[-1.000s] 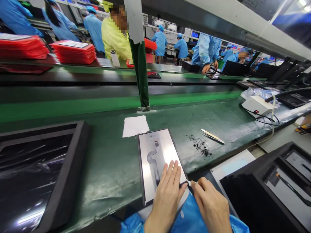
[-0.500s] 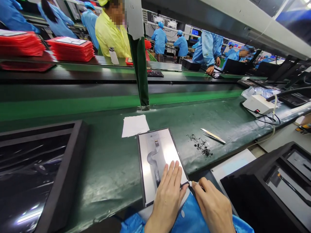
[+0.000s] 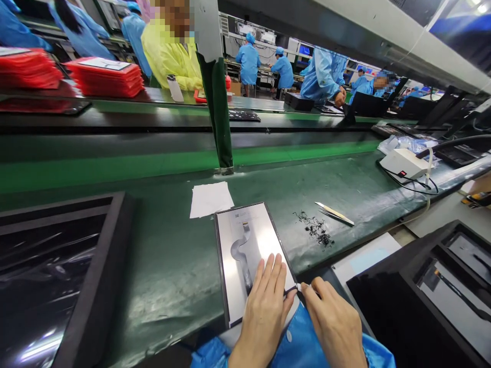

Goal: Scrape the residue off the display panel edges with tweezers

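Note:
A flat display panel (image 3: 258, 230) with a silvery back and a dark border lies on the green bench, and a grey ribbon cable (image 3: 238, 250) runs along it. My left hand (image 3: 264, 301) rests flat on its near right part, fingers stretched out and the thumb by the edge. At the panel's near right corner, my right hand (image 3: 332, 319) pinches a small white piece (image 3: 300, 288); most of that piece is hidden by the fingers. Beside the panel lie black shreds (image 3: 316, 230) and a pair of tweezers (image 3: 334, 213).
White paper sheets (image 3: 210, 199) lie behind the panel. A black foam tray (image 3: 115, 245) stands left, another foam tray (image 3: 414, 276) right. A white box (image 3: 404, 164) with a cable sits at the back right. A green post (image 3: 218, 112) rises from the bench's far edge; co-workers sit beyond.
The view has shifted slightly. My left hand stays flat on the panel, and my right hand keeps its pinch at the corner with hardly any movement. A co-worker's hands at the back have moved.

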`<state>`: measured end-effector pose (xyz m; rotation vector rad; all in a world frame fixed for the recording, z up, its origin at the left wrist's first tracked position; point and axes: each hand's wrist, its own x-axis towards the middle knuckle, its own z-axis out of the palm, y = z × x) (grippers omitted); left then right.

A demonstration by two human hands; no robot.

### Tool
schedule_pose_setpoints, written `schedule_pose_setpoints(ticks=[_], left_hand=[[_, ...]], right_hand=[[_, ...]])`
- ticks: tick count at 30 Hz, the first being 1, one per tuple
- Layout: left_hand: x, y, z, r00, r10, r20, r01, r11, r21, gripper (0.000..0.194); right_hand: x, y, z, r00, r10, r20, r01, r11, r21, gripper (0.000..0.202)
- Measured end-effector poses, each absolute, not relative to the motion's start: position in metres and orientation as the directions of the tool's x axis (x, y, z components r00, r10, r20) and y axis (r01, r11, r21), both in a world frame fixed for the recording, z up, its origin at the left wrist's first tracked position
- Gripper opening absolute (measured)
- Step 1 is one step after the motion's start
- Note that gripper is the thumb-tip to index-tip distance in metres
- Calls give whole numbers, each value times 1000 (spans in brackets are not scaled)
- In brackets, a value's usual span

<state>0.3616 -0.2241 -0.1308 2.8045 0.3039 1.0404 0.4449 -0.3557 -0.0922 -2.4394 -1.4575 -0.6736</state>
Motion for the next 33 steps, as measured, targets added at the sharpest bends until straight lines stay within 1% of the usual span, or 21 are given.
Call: schedule_pose_setpoints(ticks=[7, 16, 19, 20, 21, 23, 25, 26, 28, 29, 30, 31, 32, 33], left_hand=[[361, -224, -130, 750, 226, 621, 143, -973, 181, 36], [360, -224, -133, 738, 258, 624, 126, -961, 248, 42], [361, -224, -135, 735, 264, 624, 123, -958, 260, 42], [361, -224, -135, 734, 264, 626, 123, -958, 260, 42], [361, -224, -135, 732, 266, 627, 126, -957, 260, 41], [361, -223, -132, 731, 276, 625, 129, -954, 270, 39], [359, -222, -127, 725, 283, 628, 118, -949, 292, 37], [357, -222, -124, 717, 283, 637, 100, -946, 308, 35], [353, -223, -118, 686, 271, 675, 17, -934, 358, 35], [351, -226, -116, 668, 273, 692, -51, -911, 409, 36], [349, -229, -114, 662, 294, 689, -126, -863, 489, 35], [347, -232, -113, 680, 336, 652, -188, -779, 598, 33], [345, -237, -112, 729, 385, 567, -213, -659, 721, 32], [344, -241, -111, 785, 418, 458, -206, -521, 828, 35]], right_hand=[[444, -355, -90, 406, 773, 487, 877, -480, 31, 42], [442, -355, -90, 421, 775, 471, 875, -483, 13, 40], [445, -353, -90, 439, 771, 461, 875, -484, -25, 41], [448, -353, -89, 456, 762, 459, 874, -482, -67, 42], [451, -354, -88, 485, 747, 455, 867, -480, -136, 42], [457, -357, -85, 586, 687, 430, 810, -471, -350, 39], [461, -363, -82, 700, 613, 366, 687, -439, -579, 30], [460, -367, -82, 737, 591, 327, 625, -413, -662, 26], [453, -376, -87, 747, 605, 274, 556, -344, -757, 21], [447, -379, -91, 728, 631, 266, 544, -298, -784, 20], [441, -383, -96, 703, 663, 258, 532, -250, -809, 21], [434, -386, -102, 708, 652, 270, 516, -216, -829, 22], [428, -388, -108, 717, 642, 274, 497, -195, -845, 23], [423, -391, -114, 726, 637, 258, 470, -185, -863, 24]])
